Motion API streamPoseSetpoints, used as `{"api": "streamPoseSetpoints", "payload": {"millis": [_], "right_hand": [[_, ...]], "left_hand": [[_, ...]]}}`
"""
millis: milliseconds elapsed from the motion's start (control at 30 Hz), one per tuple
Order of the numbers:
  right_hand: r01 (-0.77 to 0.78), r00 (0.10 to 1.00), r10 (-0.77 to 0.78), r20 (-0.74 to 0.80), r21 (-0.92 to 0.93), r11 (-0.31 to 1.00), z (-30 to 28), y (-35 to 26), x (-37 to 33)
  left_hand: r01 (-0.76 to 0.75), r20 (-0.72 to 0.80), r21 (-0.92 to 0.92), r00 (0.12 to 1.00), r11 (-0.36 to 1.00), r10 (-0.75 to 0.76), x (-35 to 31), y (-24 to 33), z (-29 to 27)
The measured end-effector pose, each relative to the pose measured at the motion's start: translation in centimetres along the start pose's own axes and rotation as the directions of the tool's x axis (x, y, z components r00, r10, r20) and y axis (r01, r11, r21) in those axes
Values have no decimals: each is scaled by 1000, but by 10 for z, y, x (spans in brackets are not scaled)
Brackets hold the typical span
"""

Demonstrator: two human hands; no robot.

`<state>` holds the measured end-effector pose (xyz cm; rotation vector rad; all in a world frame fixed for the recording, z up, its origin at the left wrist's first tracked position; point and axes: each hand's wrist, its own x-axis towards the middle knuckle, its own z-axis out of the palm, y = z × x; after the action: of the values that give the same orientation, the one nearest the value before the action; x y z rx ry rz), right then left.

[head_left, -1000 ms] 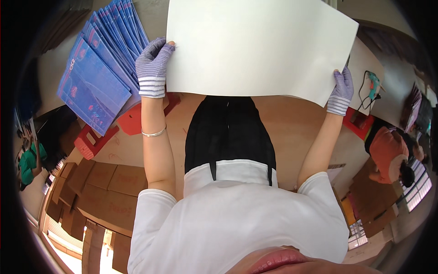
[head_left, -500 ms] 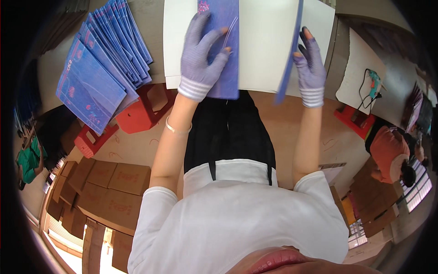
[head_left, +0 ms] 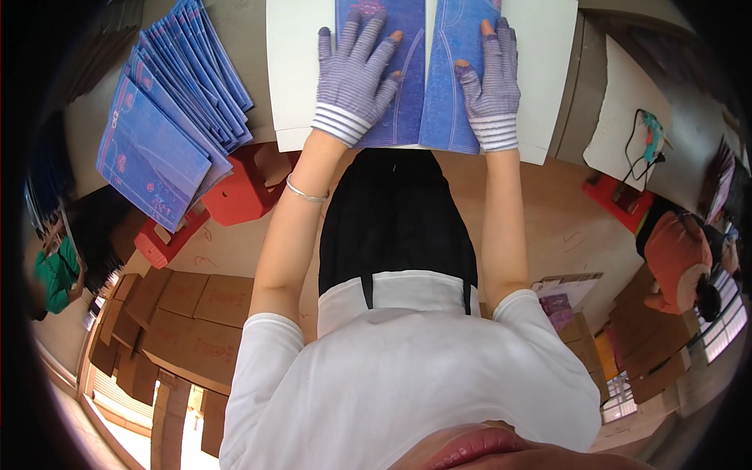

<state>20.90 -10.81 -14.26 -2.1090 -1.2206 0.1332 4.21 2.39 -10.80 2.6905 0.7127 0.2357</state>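
The right blue denim-print flap point(head_left: 442, 90) had swung down flat beside the left flap point(head_left: 407, 90), two in all at top centre. The left hand point(head_left: 352, 84) and right hand point(head_left: 493, 92), both gloved, lay outspread, one per flap.

We see a tan floor point(head_left: 244, 247), red stools point(head_left: 235, 194) near the grey tabletop point(head_left: 244, 31), stacked brown cartons point(head_left: 192, 345), and, to our right, a bright gridded window point(head_left: 722, 327).

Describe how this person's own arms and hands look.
The left hand and right hand wear purple-grey striped knit gloves with white-banded cuffs, thumb and index fingertips uncovered. Both forearms are bare below short white fabric sleeves. A slim silver-coloured bangle circles the left forearm.
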Motion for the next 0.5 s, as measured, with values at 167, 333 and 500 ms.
{"api": "streamPoseSetpoints", "payload": {"millis": [167, 333, 500], "right_hand": [[28, 999, -27, -37, 23, 999, 5, -3, 7], [68, 998, -69, -8, -134, 989, 7, -20, 16], [31, 999, -26, 22, -220, 975, 15, -21, 18]], "left_hand": [[-25, -78, 44, 997, 999, 28, -8, -29, 10], [-79, -110, 26, 991, 997, 81, -10, -34, 22], [-56, -47, 30, 997, 998, 57, -11, -35, 22]]}}
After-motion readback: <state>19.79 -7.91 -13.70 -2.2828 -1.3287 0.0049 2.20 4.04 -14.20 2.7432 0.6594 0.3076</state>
